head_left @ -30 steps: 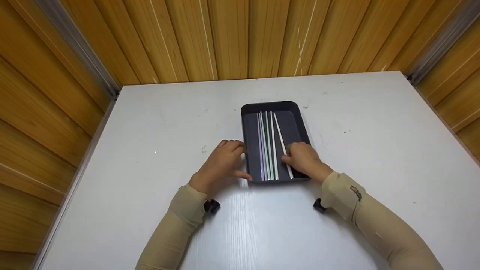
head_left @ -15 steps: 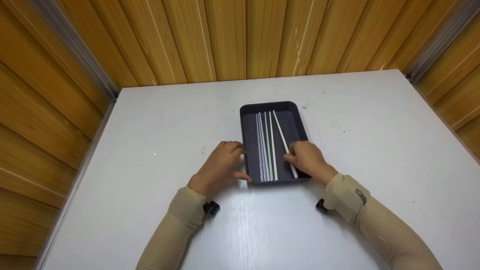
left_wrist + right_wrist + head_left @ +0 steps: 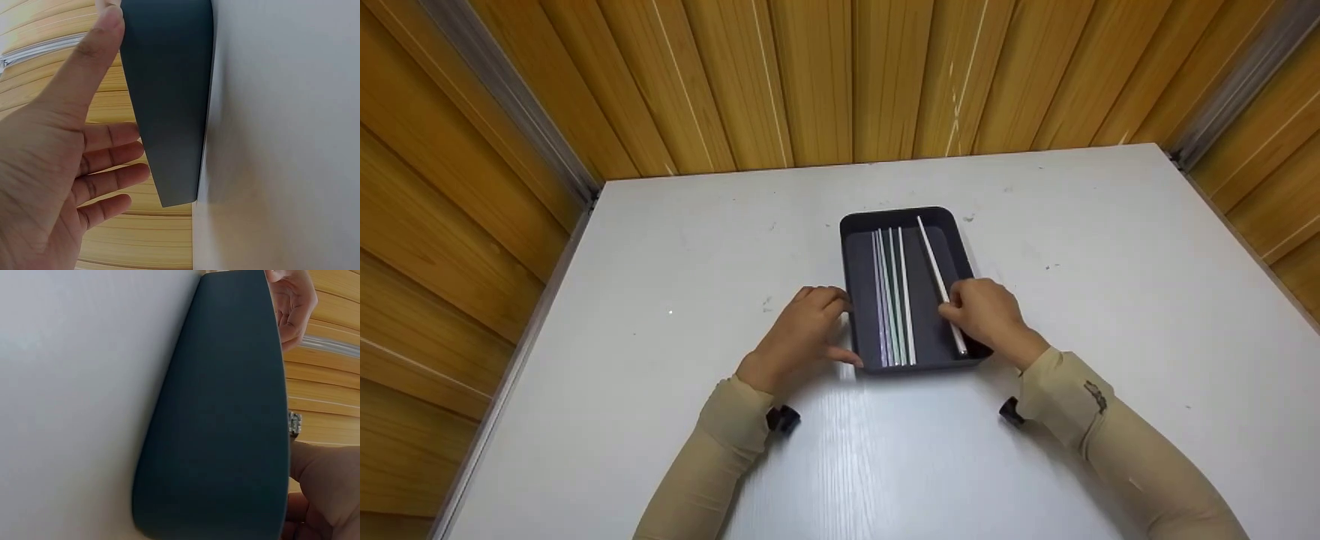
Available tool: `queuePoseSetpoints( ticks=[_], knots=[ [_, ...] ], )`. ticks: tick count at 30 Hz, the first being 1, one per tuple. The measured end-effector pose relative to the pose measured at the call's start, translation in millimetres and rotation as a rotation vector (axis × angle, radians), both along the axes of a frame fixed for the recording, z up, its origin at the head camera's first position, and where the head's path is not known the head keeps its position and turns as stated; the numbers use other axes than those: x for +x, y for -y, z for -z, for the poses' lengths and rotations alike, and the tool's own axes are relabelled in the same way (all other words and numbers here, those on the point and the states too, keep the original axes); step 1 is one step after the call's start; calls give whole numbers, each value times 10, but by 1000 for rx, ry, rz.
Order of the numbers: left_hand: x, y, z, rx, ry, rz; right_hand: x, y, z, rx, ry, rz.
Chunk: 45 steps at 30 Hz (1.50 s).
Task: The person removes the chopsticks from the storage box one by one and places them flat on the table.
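Note:
A dark rectangular tray [image 3: 932, 334] stands on the white table. Inside its left half lie several slim chopsticks side by side: purple ones [image 3: 881, 315], green ones [image 3: 894, 300] and a white one [image 3: 907, 307]. My right hand [image 3: 988, 311] pinches another white chopstick [image 3: 932, 259] over the tray's right side, slanting with its far end leftward. In the right wrist view, the shiny end of that chopstick [image 3: 295, 423] shows above the tray wall. At the tray's left side, my left hand [image 3: 806, 322] touches the rim with extended fingers and thumb; the left wrist view shows the tray wall [image 3: 169, 101] beside them.
The white tabletop [image 3: 720, 255] spreads around the tray on every side. Wood-look panels [image 3: 817, 82] rise behind the table, with metal posts [image 3: 525, 90] at the corners.
My right hand has shifted right, carrying the white chopstick away from the row towards the tray's right wall. My left hand has stayed at the left rim.

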State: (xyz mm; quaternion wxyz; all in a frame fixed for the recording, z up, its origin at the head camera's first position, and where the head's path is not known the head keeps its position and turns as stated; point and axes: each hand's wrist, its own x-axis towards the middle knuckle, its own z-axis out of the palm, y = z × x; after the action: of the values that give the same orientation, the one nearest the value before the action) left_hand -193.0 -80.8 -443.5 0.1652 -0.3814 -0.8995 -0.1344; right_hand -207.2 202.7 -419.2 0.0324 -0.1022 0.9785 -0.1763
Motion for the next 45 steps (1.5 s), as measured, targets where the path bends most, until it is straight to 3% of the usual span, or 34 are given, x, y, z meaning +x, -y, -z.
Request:
queuePoseSetpoints(
  ticks=[21,26,45],
  knots=[
    [-29,-12,-14,-33,-3,-3,-29,-246,-107,-43,-19,37],
    [-30,-11,-14,-27,4,-1,-21,-332,-100,-57,-43,37],
    [-21,0,-5,-9,-16,5,-24,-607,42,-87,1,84]
  ],
)
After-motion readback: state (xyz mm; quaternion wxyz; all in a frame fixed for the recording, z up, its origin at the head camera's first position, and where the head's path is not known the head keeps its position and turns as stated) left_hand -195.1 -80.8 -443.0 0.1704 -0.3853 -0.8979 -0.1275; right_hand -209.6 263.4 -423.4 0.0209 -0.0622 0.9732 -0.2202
